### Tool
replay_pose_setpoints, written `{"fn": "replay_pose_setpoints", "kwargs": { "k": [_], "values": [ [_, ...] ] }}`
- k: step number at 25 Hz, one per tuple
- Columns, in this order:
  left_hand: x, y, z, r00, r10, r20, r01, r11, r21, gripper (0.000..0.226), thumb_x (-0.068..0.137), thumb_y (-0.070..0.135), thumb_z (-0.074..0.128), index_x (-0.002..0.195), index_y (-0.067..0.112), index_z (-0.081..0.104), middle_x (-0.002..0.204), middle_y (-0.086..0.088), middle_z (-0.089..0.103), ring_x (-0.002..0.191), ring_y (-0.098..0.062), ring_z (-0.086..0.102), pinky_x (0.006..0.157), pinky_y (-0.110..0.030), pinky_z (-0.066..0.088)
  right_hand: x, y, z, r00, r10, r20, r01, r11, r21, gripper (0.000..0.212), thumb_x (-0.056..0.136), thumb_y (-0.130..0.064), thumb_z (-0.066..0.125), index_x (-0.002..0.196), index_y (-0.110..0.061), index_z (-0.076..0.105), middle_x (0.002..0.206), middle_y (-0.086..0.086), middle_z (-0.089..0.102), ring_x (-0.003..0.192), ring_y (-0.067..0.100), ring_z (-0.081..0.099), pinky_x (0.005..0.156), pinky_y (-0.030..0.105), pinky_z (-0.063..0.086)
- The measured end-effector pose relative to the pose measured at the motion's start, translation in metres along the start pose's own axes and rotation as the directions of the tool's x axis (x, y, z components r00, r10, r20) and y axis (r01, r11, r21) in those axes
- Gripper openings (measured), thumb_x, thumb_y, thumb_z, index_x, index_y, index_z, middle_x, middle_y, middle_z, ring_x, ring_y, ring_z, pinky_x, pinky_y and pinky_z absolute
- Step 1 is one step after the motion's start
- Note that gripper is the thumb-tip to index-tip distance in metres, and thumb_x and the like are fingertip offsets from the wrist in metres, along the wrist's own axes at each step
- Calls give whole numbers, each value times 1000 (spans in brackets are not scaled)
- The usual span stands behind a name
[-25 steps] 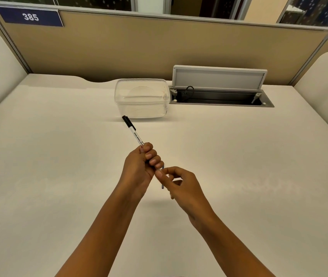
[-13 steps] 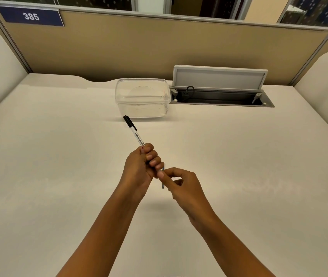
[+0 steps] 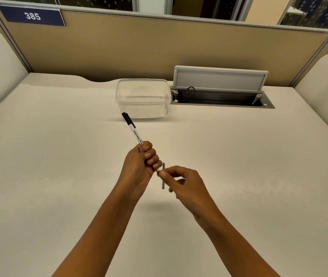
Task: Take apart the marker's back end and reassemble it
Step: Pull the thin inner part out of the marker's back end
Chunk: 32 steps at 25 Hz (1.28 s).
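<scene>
A white marker with a black cap points away and to the left above the desk. My left hand is fisted around the rear part of its barrel. My right hand pinches with thumb and forefinger at the marker's back end, where a small black plug shows between the fingertips. A thin dark rod runs vertically just behind those fingertips. I cannot tell whether it is held or lies on the desk.
A clear plastic box stands just beyond the marker's cap. To its right is an open cable hatch with a raised lid. The white desk ends at a beige partition, with padded side panels left and right.
My right fingertips have closed in against the marker's back end. More of the thin rod shows above my right thumb. The marker has barely shifted.
</scene>
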<state>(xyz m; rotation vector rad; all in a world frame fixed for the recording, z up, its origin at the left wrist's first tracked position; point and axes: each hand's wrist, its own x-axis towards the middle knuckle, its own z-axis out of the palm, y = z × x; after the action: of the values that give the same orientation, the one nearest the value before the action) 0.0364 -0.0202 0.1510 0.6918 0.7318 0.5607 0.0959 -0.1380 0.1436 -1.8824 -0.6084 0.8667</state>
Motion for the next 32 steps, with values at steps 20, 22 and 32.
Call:
{"fn": "replay_pose_setpoints", "kwargs": {
  "k": [20,22,32],
  "values": [
    [-3,0,7,1000,-17,-21,18,998,58,39,79,-8,13,59,16,35,44,7,30,40,-8,24,43,-20,27,2,3,3,997,-76,-1,76,997,22,17,85,-36,65,87,-24,76,83,-9,74,79,6,63,70,16,46],
    [-3,-1,6,1000,-2,-22,3,999,53,40,81,-8,13,59,16,36,44,6,31,40,-8,25,42,-20,27,4,4,3,995,-90,-52,90,996,14,14,80,-35,71,85,-23,77,81,-9,75,79,9,66,71,18,49],
    [-1,-4,12,997,39,-74,-43,998,-55,41,89,-3,12,59,16,33,42,7,31,35,-7,26,38,-18,27,0,19,22,570,-790,-226,435,523,-733,16,84,-18,66,75,-5,69,69,6,67,70,19,59,70,22,39]
  ]
}}
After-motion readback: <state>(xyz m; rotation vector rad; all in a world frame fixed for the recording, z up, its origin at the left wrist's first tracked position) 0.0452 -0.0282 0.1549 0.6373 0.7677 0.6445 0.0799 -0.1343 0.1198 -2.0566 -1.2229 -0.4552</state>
